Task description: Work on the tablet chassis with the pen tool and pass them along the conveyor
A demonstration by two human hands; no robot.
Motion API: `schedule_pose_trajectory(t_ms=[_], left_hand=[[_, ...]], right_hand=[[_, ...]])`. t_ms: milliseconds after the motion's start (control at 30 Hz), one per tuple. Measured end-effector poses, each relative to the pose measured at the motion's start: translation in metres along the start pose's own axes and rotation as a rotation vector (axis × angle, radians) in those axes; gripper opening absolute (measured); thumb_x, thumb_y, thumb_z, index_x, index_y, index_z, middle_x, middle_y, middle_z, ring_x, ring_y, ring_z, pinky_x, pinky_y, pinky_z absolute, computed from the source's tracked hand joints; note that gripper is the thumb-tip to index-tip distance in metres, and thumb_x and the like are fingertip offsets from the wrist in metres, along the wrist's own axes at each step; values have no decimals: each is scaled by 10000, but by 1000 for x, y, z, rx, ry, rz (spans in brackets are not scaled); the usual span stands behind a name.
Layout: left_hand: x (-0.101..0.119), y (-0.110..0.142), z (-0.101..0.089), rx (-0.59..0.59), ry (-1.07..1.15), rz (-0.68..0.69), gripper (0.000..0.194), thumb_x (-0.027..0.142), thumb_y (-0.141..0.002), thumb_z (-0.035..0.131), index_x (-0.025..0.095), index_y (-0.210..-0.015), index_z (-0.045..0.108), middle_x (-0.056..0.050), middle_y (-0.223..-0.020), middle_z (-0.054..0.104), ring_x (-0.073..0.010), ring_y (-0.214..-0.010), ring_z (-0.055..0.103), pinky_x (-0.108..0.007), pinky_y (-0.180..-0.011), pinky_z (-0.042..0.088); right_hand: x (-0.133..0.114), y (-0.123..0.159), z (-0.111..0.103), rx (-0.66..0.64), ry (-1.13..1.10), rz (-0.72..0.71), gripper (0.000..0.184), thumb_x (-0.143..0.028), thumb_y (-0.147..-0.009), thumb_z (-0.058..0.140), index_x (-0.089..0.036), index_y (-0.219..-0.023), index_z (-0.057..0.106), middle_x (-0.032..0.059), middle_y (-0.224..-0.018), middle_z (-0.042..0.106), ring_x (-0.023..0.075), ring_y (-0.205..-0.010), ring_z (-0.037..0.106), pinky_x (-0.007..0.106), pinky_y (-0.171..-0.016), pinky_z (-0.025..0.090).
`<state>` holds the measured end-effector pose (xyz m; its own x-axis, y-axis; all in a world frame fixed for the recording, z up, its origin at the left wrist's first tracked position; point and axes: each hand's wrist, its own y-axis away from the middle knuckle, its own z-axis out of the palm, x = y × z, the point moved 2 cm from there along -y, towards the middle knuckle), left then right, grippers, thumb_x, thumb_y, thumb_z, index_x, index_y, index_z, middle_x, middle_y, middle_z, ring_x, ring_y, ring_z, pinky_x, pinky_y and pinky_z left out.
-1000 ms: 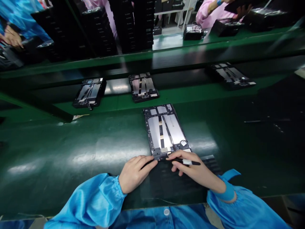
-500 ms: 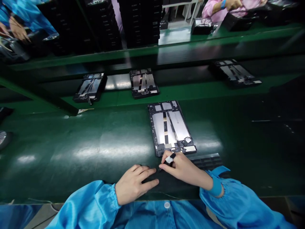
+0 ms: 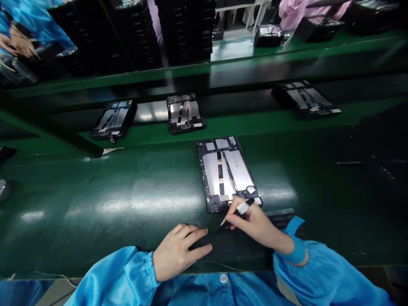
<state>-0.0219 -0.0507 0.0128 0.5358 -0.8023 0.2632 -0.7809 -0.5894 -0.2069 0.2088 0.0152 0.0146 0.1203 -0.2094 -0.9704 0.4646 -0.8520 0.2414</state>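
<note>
A tablet housing [image 3: 223,174] lies flat on the green belt, its dark frame holding silver panels and a black-and-tan strip. My right hand [image 3: 255,223] is shut on a thin black pointed tool [image 3: 245,206] with a white band, and this hand is over the housing's near edge. The tool's tip points down and left, just off the housing. My left hand [image 3: 180,250] rests on a dark mat [image 3: 223,250] with its fingers apart, holding nothing, a little short of the housing.
Several similar housings lie farther along the belt, including one [image 3: 184,114] straight ahead. Beyond a raised green shelf [image 3: 207,68] stand tall stacks of black trays [image 3: 188,34]. A co-worker's pink sleeve [image 3: 296,12] and another person's blue sleeve [image 3: 32,25] show at the top.
My left hand has drawn back from the housing's near edge onto the mat. My right hand has turned the tool so its tip points down and left.
</note>
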Motion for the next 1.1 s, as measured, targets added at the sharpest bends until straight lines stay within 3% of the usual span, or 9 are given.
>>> schedule_pose_trajectory(t_ms=[100, 200, 333, 1100], left_hand=[[-6, -14, -5, 79, 34, -27, 254, 199, -929, 513, 249, -1150, 628, -41, -1187, 586, -138, -986, 536, -257, -794, 423], [-17, -34, -5, 191, 30, -52, 203, 166, -921, 530, 193, -1097, 628, -42, -1107, 614, -130, -958, 547, -257, -789, 428], [-28, -48, 6, 217, -10, -23, 204, 171, -929, 528, 175, -1116, 608, -41, -1096, 628, -137, -975, 548, -267, -796, 430], [-29, -48, 8, 237, 23, -49, 182, 164, -923, 557, 162, -1100, 601, -20, -1117, 642, -121, -971, 553, -257, -799, 422]], right_hand=[[-14, -16, -26, 59, -10, 17, 317, -445, -832, 647, -164, -776, 512, 38, -718, 634, 158, -655, 661, 249, -588, 547], [-21, -36, -36, -64, -1, 161, 318, -429, -801, 670, -170, -805, 485, 26, -633, 649, 178, -609, 677, 248, -534, 538], [-20, -50, -32, -157, 51, 216, 243, -357, -825, 628, -155, -801, 496, 22, -608, 653, 161, -565, 668, 233, -520, 535], [-16, -52, -26, -151, 78, 211, 263, -364, -801, 687, -145, -804, 542, 34, -626, 667, 189, -621, 692, 250, -573, 577]])
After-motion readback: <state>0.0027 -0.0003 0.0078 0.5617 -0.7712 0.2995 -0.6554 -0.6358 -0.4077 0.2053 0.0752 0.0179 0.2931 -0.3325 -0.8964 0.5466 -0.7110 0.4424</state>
